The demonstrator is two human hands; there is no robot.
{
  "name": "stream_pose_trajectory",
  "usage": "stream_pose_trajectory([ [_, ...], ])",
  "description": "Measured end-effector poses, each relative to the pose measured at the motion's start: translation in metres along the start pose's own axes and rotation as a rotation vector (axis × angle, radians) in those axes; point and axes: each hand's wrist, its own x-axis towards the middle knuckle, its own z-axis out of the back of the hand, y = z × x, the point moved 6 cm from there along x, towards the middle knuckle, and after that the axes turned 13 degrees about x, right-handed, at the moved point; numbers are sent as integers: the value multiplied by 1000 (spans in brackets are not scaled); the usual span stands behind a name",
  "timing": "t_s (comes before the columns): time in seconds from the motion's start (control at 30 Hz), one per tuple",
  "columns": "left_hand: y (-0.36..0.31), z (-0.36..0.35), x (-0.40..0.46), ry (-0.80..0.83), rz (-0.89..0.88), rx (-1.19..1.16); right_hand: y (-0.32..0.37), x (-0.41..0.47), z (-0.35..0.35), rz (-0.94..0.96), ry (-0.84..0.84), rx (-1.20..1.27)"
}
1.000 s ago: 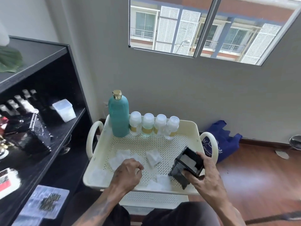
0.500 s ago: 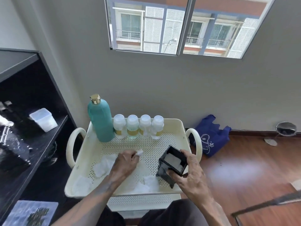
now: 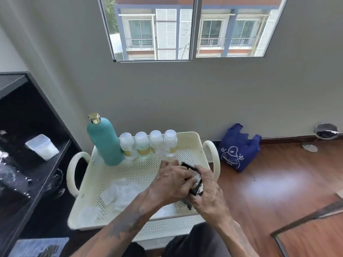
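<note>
At centre frame, above a cream perforated plastic tray (image 3: 189,135), the right hand (image 3: 210,194) curls around a small black square plastic box (image 3: 187,166). The left hand (image 3: 171,180) pinches a white cotton pad (image 3: 197,178) into the box's opening. This is likely the filling step. Next would be fetching another from the loose white pads (image 3: 118,191) at lower left.

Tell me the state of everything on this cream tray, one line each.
Black square plastic box: tilted, open, gripped by right hand.
White cotton pad: pinched at the box's opening by left hand.
Tall teal bottle with gold cap: upright, capped.
Four small clear jars with white lids: upright, lidded.
Loose white pads: lying flat on cream perforated tray.
</note>
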Motion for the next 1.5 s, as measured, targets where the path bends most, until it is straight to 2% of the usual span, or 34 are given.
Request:
stream_pose_trajectory([
  [0.1, -12, -13, -1, 109, -72, 94, 4, 0, 1, 3, -27, -4],
  [0.2, -12, -20, -2, 232, -93, -22, 7, -1, 1, 9, -19, 13],
  [0.27, -8, -15, -5, 229, -136, -96, 7, -1, 1, 5, 1, 10],
  [0.33, 8, 1, -15, 53, -89, -282, 7, -1, 0, 2, 18, 2],
  [0.4, 43, 18, -37, -240, 50, -442, 7, -1, -1, 15, 24, -13],
  [0.47, 87, 20, -66, -403, 261, -420, 6, -1, -3, 9, 29, -35],
  [0.5, 110, 16, -82, -403, 364, -373, 4, -1, -4, 3, 26, -45],
  [0.57, 147, -6, -111, -234, 488, -274, 2, -1, -5, -3, 13, -73],
  [0.63, 166, -34, -136, -5, 521, -246, 2, 1, -6, -10, -3, -91],
  [0.7, 169, -56, -150, 137, 535, -272, 5, 1, -7, -31, -7, -111],
  [0.8, 166, -67, -151, 173, 579, -283, 18, -5, -10, -10, -1, -252],
  [0.87, 167, -70, -147, 166, 606, -277, 40, -14, -11, 130, -81, -381],
  [0.93, 171, -72, -145, 134, 627, -303, 68, -23, -20, 293, -142, -385],
  [0.97, 172, -73, -145, 121, 628, -313, 80, -25, -31, 339, -107, -363],
  [1.03, 174, -75, -146, 95, 627, -324, 88, -23, -62, 301, 103, -387],
  [1.1, 175, -76, -147, 63, 627, -340, 69, -17, -96, 111, 367, -527],
  [1.17, 175, -75, -148, 32, 625, -361, 46, -10, -117, -65, 525, -703],
  [1.3, 175, -72, -149, -29, 635, -353, 20, 2, -132, -205, 591, -802],
  [1.5, 175, -72, -149, -43, 641, -354, 5, 12, -132, -230, 573, -805],
])
